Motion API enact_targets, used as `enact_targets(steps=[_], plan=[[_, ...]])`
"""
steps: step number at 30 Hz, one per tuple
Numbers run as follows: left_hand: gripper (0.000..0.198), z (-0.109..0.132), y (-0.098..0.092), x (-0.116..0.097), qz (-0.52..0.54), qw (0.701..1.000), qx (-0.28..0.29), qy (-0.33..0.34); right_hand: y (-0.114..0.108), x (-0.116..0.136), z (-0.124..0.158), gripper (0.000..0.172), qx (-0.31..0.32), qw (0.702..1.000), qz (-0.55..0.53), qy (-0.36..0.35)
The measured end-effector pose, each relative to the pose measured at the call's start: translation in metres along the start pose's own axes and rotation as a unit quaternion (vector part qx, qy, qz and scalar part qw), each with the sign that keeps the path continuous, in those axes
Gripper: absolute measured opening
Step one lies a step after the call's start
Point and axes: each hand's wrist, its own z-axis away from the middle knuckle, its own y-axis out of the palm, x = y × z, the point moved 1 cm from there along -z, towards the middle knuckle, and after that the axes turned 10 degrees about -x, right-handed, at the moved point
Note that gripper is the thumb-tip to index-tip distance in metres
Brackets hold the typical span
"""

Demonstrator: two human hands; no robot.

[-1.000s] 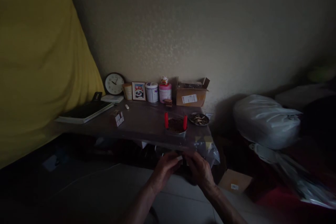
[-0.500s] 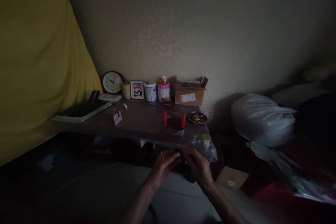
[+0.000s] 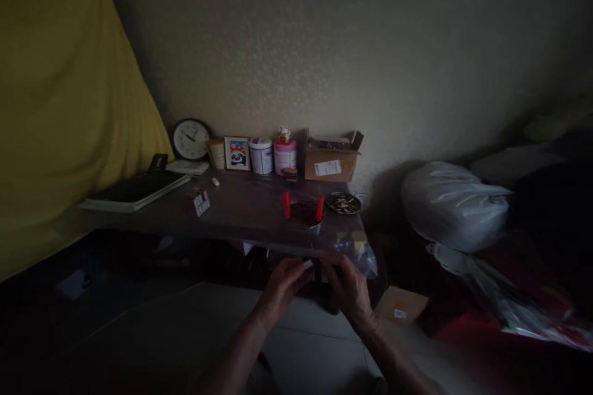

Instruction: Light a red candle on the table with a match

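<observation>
In front of the table's near edge, my left hand (image 3: 281,285) is closed on a small pale-ended box, which looks like a matchbox (image 3: 307,265). Close to its right is my right hand (image 3: 348,285), fingers bent and pinched together. Whatever it may hold is too dark and small to make out. Beyond my hands a metal bowl (image 3: 303,229) of dark brown grains stands on the table (image 3: 245,207). Two red candles, one left (image 3: 286,205) and one right (image 3: 319,208), rise upright from the bowl. Thin pale sticks lie on a dark round plate (image 3: 343,213) behind it.
Along the wall are a clock (image 3: 191,139), a framed panda picture (image 3: 237,153), two tubs and a cardboard box (image 3: 331,165). A red-and-white block (image 3: 199,202) sits leftward. White bags (image 3: 454,207) crowd the right; a yellow cloth (image 3: 69,105) hangs left.
The view has shifted a little, so the table and its things appear slightly further left and higher. Both hands stay close together, with the small box still in the left.
</observation>
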Motion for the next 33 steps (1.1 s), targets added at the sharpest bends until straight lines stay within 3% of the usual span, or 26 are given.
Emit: enact_targets(steps=[5,11,15,17,21,33], plan=[[0.016,0.001,-0.002,0.001,0.006,1.0,0.004,0.008,0.002,-0.002,-0.002,0.017,0.026,0.998,0.032,-0.04],[0.018,-0.005,0.0,0.002,-0.035,0.998,-0.055,0.009,-0.008,0.01,-0.009,0.015,-0.047,0.995,0.049,-0.067],[0.019,-0.003,0.001,-0.001,-0.021,0.999,-0.04,0.025,0.002,-0.003,-0.006,0.023,0.062,0.99,0.071,-0.109],[0.019,-0.001,-0.001,-0.003,-0.009,0.999,-0.012,0.031,0.005,-0.017,-0.007,0.022,0.06,0.993,0.095,-0.04],[0.018,0.001,-0.003,-0.005,-0.015,0.999,-0.006,0.03,-0.001,-0.032,-0.013,0.023,-0.043,0.99,0.07,0.111],[0.026,0.001,-0.009,-0.011,-0.008,0.999,-0.039,0.019,-0.018,-0.029,-0.021,0.029,-0.16,0.955,-0.059,0.243]])
